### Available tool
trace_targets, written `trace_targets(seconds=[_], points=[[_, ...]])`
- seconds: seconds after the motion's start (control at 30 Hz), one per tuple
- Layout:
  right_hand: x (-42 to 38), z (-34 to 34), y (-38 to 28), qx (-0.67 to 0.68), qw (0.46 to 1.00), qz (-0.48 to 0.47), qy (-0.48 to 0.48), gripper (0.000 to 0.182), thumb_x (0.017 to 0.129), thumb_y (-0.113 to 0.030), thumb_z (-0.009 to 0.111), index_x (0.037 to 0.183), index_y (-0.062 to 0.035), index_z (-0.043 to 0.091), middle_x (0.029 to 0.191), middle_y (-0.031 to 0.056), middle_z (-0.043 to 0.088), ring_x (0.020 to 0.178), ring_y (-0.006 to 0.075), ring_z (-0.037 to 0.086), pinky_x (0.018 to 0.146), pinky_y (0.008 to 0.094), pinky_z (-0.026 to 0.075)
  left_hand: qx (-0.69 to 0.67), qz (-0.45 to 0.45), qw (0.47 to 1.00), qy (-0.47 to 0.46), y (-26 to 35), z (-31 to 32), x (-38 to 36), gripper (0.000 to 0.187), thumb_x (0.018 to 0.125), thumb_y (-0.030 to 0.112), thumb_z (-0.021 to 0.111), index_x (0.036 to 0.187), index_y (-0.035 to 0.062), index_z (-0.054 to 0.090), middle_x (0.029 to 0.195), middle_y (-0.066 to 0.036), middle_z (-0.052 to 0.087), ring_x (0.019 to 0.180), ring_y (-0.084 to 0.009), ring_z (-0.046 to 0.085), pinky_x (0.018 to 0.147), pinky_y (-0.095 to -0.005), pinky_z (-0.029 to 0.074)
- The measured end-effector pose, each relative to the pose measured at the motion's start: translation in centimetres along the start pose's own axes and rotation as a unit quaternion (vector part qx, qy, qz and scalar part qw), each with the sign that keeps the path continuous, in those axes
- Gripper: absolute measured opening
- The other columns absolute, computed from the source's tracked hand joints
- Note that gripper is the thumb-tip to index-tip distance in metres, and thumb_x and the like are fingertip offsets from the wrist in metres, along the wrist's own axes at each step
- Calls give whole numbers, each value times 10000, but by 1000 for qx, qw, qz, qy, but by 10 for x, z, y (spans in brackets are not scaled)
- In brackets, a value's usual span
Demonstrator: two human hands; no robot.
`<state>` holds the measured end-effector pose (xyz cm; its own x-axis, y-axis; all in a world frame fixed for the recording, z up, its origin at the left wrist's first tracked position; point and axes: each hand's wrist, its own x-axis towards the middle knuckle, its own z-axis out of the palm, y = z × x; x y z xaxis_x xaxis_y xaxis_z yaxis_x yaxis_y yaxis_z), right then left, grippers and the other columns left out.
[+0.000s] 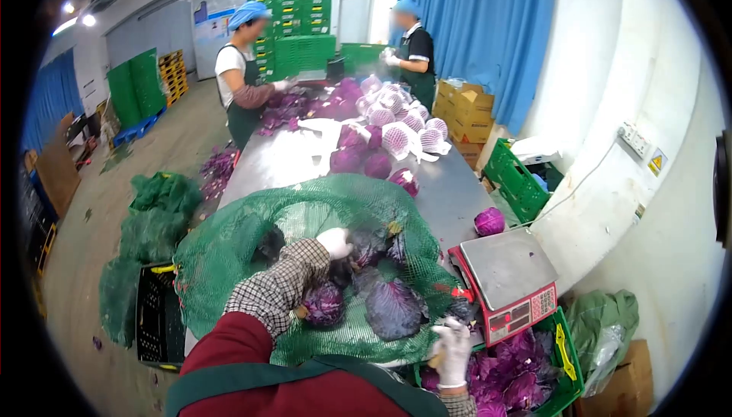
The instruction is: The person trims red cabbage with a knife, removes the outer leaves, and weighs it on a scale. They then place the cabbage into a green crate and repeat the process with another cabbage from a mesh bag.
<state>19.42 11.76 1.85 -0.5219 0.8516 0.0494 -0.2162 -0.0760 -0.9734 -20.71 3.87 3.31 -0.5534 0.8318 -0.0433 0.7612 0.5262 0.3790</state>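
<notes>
My left hand (335,243), in a white glove, reaches into an opened green mesh bag (229,226) on the steel table. It is beside a dark red cabbage (369,248); its fingers are not clear. Under my left forearm lies a smaller purple cabbage (324,304), and to its right a large leafy one (395,310). My right hand (452,350), also gloved in white, is low at the table's front edge, above a green crate of purple leaves (515,371). Its fingers are curled around something small and tan that I cannot make out.
A red scale (511,272) stands at the right, with a loose cabbage (489,222) behind it. Net-wrapped cabbages (400,139) are piled farther up the table (267,158). Two co-workers stand at the far end. A black crate (158,318) and filled mesh bags (152,226) are at the left.
</notes>
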Motion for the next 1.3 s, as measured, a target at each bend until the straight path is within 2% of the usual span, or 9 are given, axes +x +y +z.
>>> trace_targets(seconds=[0.13, 0.17, 0.27, 0.47, 0.73, 0.77, 0.9, 1.1, 1.3], points=[[-1, 65, -2, 9, 983, 109, -147, 320, 858, -48, 667, 1158, -8, 563, 823, 25, 630, 543, 62, 522, 484, 211, 425, 41, 15, 999, -11, 29, -71, 38, 381, 850, 262, 535, 1125, 13, 625, 1061, -252, 644, 972, -359, 636, 866, -434, 501], [-2, 75, -1, 21, 975, 137, -171, 315, 869, -68, 667, 1160, 2, 569, 808, 29, 633, 553, 68, 527, 500, 207, 423, -17, 122, 990, 72, 28, -79, 55, 378, 878, 292, 502, 1107, 26, 643, 1018, -257, 653, 924, -356, 647, 841, -441, 514], [-7, 92, 11, -7, 958, 138, -252, 255, 909, -134, 632, 1110, 21, 605, 801, 42, 633, 577, 84, 540, 549, 215, 430, -24, 20, 999, 33, 84, -145, 78, 490, 885, 367, 493, 1097, -54, 627, 1057, -278, 640, 996, -373, 629, 893, -425, 486], [39, 100, 12, -50, 972, 48, -223, 296, 905, -100, 581, 1158, 53, 578, 957, 99, 676, 767, 134, 644, 707, 257, 532, -85, 208, 974, 22, 76, -121, 118, 482, 871, 403, 557, 1225, 78, 596, 1119, -211, 647, 1047, -346, 615, 935, -394, 457], [180, 97, 3, -130, 988, -40, -78, 354, 844, -61, 606, 1179, 39, 548, 1052, 76, 639, 971, 166, 608, 911, 285, 460, -107, 189, 976, -11, 63, -107, 141, 469, 906, 441, 539, 1140, 52, 657, 1133, -149, 662, 1042, -299, 623, 926, -358, 464], [192, 89, 0, -218, 971, -67, -77, 363, 856, -65, 605, 1200, 39, 552, 1105, 88, 630, 1027, 173, 601, 939, 289, 448, -67, 333, 940, -7, 44, -112, 150, 423, 925, 409, 536, 1156, 77, 658, 1138, -140, 662, 1045, -285, 626, 915, -363, 471], [204, 103, -7, -101, 987, -14, -124, 447, 873, -53, 589, 1300, 42, 497, 1217, 138, 588, 1126, 211, 575, 995, 326, 429, -201, 194, 946, -164, -1, -142, 119, 486, 918, 382, 588, 1281, 60, 555, 1213, -131, 626, 1078, -259, 604, 946, -366, 469], [234, 138, -12, -162, 978, -45, -127, 486, 879, -26, 574, 1344, 41, 448, 1303, 145, 532, 1209, 212, 507, 1046, 315, 369, -137, 98, 977, -134, -33, -163, 0, 615, 892, 468, 612, 1300, 11, 549, 1276, -171, 589, 1156, -254, 571, 1010, -350, 429], [269, 154, -24, -109, 980, -13, -164, 465, 886, -59, 572, 1331, 33, 468, 1306, 142, 526, 1198, 224, 510, 1030, 325, 391, -347, -45, 931, 105, -98, -148, -102, 470, 873, 303, 664, 1231, 8, 593, 1223, -150, 620, 1132, -255, 580, 980, -352, 446]])
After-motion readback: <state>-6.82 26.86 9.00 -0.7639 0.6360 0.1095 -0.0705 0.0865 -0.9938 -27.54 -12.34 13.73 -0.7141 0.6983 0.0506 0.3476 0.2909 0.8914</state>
